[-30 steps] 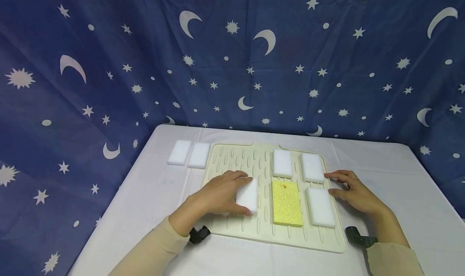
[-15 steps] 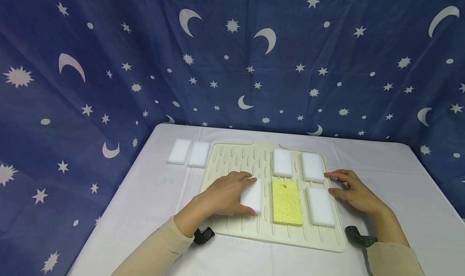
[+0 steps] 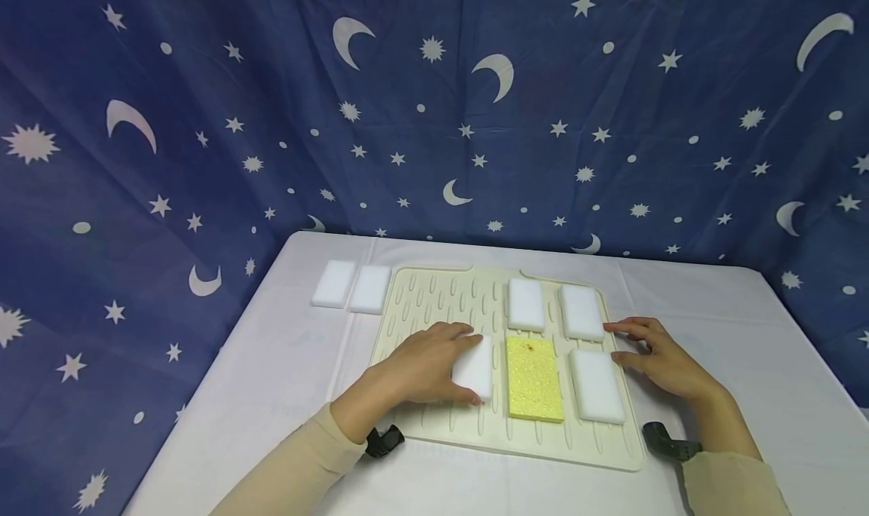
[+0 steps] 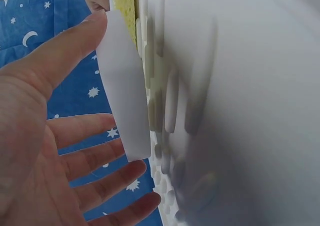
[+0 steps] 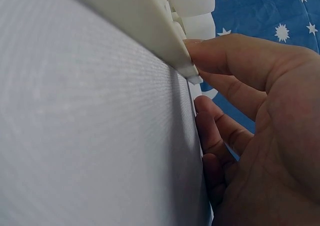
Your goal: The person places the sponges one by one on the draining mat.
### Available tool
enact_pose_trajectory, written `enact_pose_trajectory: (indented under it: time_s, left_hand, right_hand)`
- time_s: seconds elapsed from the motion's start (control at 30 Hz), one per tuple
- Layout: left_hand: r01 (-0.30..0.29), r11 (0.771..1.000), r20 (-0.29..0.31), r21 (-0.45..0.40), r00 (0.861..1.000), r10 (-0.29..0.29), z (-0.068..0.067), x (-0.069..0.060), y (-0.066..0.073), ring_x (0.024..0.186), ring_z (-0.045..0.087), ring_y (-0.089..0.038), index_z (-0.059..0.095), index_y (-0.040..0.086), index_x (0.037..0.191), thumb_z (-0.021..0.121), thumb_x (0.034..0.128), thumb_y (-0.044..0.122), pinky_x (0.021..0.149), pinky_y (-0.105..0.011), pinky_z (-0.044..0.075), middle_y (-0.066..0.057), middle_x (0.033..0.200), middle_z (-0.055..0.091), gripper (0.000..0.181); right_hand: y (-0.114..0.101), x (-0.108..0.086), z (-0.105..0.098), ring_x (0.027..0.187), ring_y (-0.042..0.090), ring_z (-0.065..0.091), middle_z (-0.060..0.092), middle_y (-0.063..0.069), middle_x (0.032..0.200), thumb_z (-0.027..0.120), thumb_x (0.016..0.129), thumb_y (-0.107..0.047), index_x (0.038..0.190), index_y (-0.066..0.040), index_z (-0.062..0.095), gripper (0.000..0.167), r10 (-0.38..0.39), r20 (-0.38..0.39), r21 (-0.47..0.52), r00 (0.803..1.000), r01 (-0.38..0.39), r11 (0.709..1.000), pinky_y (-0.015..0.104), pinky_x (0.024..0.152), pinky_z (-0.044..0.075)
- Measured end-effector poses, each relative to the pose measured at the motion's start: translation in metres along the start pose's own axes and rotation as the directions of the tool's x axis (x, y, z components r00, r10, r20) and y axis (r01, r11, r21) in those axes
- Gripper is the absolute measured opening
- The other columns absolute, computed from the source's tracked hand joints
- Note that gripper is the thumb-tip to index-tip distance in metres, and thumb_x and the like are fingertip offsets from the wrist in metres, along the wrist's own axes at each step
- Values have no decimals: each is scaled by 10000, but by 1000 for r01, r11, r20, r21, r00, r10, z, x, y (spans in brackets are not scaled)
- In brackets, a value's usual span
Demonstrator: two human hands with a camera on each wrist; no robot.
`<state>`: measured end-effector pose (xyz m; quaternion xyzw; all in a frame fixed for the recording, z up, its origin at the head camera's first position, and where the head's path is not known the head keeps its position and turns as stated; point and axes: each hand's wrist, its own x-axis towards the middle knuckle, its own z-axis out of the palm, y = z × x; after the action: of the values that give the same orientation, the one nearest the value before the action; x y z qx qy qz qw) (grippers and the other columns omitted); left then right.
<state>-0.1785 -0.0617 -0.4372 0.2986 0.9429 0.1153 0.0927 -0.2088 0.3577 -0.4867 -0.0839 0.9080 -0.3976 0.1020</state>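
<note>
My left hand (image 3: 428,365) holds a white sponge block (image 3: 477,369) by its two short ends, thumb at the near end and fingertips at the far one. In the left wrist view the white block (image 4: 122,85) stands between the thumb and the spread fingers, low over a cream ridged drying mat (image 3: 434,429). A yellow sponge (image 3: 533,380) lies on the mat just to the right of that block. At the mat's right edge rests my right hand (image 3: 668,361), fingers relaxed; in the right wrist view its thumb touches the mat's rim (image 5: 170,50).
Three more white blocks lie on the mat's right part, among them a far middle one (image 3: 526,305), a far right one (image 3: 581,312) and a near right one (image 3: 597,385). Two others (image 3: 370,290) lie beside the mat's left edge on the white-covered table (image 3: 271,395).
My left hand has slid the white sponge block a little to the right, closer to the yellow sponge. The right hand stays at the mat's edge.
</note>
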Motion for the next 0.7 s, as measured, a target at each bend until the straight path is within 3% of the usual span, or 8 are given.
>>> enact_pose_trajectory:
  time_s: [0.7]
  left_hand:
    - [27,999,0,19,1000,-27,6,-1,4,1456,437,-235,450,221,1579,796,787,666,1137,-473,453,2,1633,416,972]
  right_hand:
    - [-2,-3,2,1413,515,336,307,250,1540,731,962,-289,1465,-82,567,569,-4,-10,-11,1000,4,1000,810,1116,186]
